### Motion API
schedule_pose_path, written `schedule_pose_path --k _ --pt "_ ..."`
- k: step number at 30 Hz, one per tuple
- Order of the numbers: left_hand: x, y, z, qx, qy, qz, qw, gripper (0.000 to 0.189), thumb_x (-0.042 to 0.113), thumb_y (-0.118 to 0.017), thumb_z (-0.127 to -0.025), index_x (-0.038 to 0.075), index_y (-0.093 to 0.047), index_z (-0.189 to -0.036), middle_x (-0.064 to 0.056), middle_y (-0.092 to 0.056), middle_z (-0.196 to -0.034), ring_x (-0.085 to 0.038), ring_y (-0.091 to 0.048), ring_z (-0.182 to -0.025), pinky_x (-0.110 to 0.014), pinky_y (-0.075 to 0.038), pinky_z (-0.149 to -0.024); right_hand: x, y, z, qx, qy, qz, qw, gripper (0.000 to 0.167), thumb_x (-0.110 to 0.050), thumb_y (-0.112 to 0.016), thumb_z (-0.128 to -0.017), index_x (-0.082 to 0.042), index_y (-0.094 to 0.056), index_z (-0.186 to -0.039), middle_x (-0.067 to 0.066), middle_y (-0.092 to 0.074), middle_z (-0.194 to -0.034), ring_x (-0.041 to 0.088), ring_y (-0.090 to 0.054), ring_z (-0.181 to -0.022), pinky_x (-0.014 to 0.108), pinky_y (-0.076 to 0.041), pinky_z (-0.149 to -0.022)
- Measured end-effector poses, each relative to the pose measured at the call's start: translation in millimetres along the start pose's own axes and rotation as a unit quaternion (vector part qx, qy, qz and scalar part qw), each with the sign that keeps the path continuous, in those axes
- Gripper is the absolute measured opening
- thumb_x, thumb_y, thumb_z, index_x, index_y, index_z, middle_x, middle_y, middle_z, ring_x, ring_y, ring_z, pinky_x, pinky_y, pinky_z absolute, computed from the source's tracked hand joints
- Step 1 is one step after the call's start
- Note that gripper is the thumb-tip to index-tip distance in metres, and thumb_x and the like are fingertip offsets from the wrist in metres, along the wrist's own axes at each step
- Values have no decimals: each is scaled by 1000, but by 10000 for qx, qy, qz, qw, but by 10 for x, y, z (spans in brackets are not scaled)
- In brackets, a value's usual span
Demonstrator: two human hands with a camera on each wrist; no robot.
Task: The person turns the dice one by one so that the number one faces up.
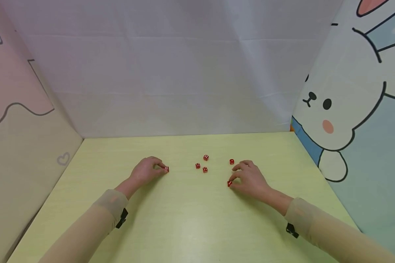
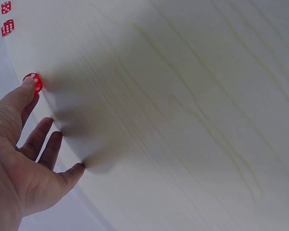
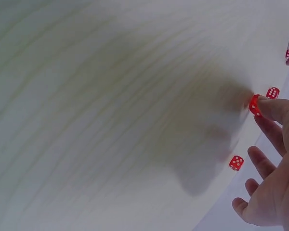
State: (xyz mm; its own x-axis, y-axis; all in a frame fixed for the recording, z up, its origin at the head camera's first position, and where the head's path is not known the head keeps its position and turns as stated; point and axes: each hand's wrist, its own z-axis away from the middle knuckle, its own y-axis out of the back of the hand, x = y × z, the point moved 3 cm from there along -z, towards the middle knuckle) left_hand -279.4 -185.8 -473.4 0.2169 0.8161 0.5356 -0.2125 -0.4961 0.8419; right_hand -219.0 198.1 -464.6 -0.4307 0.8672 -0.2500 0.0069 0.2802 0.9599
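Between thumb and index finger, my left hand (image 1: 147, 170) pinches a red die (image 1: 166, 169) with white pips, left of the middle of the table. The left wrist view shows this die (image 2: 37, 83) at the thumb tip, the other fingers spread with their tips near the tabletop. My right hand (image 1: 249, 179) pinches another red die (image 1: 229, 183) between thumb and index finger; the right wrist view shows that die (image 3: 254, 105) partly covered by the thumb. Just beyond the right fingers a loose die (image 1: 232, 161) lies on the table.
Three more red dice lie grouped between the hands: a far die (image 1: 206, 157), a left die (image 1: 198, 166) and a near die (image 1: 205, 170). The pale yellow table (image 1: 184, 212) ends at a white cloth backdrop (image 1: 184, 73). A printed panel (image 1: 365, 120) stands along the right side.
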Motion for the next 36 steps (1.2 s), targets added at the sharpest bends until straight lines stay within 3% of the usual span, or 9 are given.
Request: schedule_pose_path --k 5,12,19,30,36 --pt "2 7 2 2 -31 -44 10000 16 29 -76 -95 15 -79 -102 -15 -67 -128 -39 -57 -126 -55 -45 -106 12 -7 16 110 -80 -180 9997 11 -29 -87 -81 -26 -82 -90 4 -68 -118 38 -48 -125 57 -43 -104" --pt "5 13 3 -17 -29 14 10000 15 29 -76 -95 15 -79 -101 -15 -67 -129 -39 -57 -126 -55 -44 -107 37 -23 39 202 -454 -883 9949 10 -28 -86 -83 -25 -83 -93 4 -68 -117 37 -47 -124 57 -41 -104" --pt "4 2 -2 -43 -31 69 10000 15 28 -76 -95 15 -79 -101 -15 -67 -128 -39 -57 -126 -55 -44 -107 6 -47 66 248 -792 -1530 9847 12 -26 -86 -85 -21 -84 -96 7 -70 -115 39 -49 -123 56 -37 -108" --pt "-7 -7 -11 -44 -10 63 10000 15 30 -76 -95 16 -78 -100 -13 -67 -128 -38 -57 -126 -55 -45 -106 -9 -125 99 459 -1199 -2014 9711 17 -25 -82 -88 -16 -84 -102 9 -70 -118 33 -53 -121 55 -28 -111" --pt "-13 -12 -11 -69 -37 12 10000 17 31 -75 -95 16 -79 -103 -13 -67 -128 -38 -57 -126 -54 -45 -106 28 -206 107 387 -1673 -2358 9565 22 -29 -83 -88 -18 -83 -107 7 -68 -122 35 -44 -130 55 -26 -113"
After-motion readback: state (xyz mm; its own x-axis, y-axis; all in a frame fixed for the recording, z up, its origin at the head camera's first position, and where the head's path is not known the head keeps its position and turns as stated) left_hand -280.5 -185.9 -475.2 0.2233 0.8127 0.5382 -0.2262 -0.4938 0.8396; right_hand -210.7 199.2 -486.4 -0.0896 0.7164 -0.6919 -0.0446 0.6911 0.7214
